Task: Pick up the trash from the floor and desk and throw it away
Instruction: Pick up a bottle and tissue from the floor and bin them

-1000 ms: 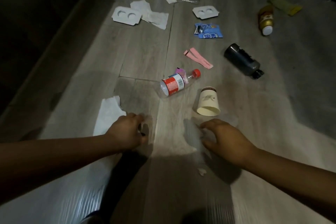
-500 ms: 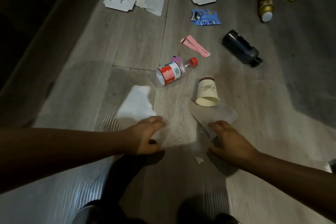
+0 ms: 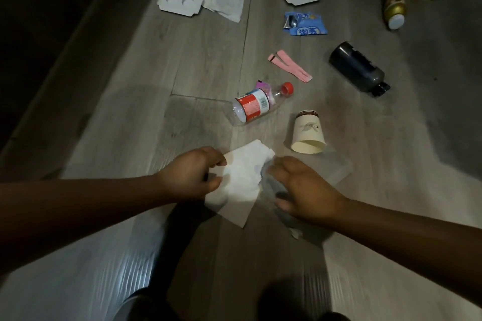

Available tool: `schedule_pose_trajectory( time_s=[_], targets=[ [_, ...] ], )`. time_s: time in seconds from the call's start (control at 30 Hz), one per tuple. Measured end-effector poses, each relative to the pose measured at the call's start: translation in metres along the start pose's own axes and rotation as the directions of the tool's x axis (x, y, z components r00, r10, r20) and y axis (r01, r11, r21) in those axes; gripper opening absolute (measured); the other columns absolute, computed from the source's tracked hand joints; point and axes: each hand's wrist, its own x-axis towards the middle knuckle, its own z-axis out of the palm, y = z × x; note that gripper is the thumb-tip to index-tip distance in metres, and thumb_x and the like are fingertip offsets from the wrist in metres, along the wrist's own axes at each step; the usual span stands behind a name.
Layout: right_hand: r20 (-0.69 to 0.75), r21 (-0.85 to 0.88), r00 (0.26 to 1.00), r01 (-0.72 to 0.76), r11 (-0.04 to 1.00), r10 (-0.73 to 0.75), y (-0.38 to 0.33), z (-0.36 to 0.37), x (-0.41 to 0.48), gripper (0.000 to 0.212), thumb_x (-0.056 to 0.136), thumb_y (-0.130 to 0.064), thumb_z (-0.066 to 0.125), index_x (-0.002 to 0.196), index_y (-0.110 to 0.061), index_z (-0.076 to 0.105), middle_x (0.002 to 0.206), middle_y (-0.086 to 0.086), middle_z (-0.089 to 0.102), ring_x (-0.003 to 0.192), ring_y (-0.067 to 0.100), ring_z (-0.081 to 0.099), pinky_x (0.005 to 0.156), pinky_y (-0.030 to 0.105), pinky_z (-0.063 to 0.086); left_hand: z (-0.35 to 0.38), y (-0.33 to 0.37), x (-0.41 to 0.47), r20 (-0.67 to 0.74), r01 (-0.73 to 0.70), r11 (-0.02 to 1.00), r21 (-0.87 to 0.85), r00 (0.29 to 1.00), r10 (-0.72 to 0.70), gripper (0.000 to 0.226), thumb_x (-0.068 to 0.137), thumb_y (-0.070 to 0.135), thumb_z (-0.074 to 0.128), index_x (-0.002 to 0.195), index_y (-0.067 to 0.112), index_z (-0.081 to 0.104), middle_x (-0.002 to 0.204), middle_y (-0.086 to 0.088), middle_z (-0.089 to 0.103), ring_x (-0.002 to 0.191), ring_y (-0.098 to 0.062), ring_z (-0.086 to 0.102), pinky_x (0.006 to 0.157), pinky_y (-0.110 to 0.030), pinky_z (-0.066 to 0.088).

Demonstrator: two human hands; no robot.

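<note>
The left hand is pinching the white tissue in curled fingers, the right hand resting slack-fingered on clear film; bunching both tightly is probably serving best.

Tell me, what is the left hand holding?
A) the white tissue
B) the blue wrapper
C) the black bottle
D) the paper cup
A: the left hand pinches the edge of the white tissue just above the floor; none of the other litter is in that hand.
</note>
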Motion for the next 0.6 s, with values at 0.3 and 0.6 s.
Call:
schedule_pose_trajectory(
  time_s=[0.3,0.6],
  targets=[
    [0.146,-0.116,0.983,0.132,0.984,-0.115,-0.019,0.024,0.063,0.085,0.082,-0.049,0.063,0.148,-0.035,0.012,0.16,0.003,0.003,0.146,0.028,0.002,0.117,0.045,0.012,-0.019,-0.033,-0.024,0.027,0.06,0.994,0.087,0.998,-0.063,0.025,0.085,0.035,0.062,0.106,0.021,0.062,0.102,0.003,0.06,0.087,-0.011,0.057,0.077,-0.028,0.05],
    [0.206,-0.137,0.974,0.129,0.982,-0.099,0.0,0.036,0.006,0.079,0.084,-0.057,0.056,0.148,-0.036,0.016,0.16,0.0,0.003,0.146,0.023,0.003,0.115,0.039,0.004,-0.015,-0.03,-0.013,0.068,0.034,0.996,0.088,0.997,-0.04,0.028,0.084,0.031,0.063,0.108,0.016,0.061,0.103,-0.001,0.06,0.09,-0.015,0.058,0.08,-0.034,0.051]
  ],
)
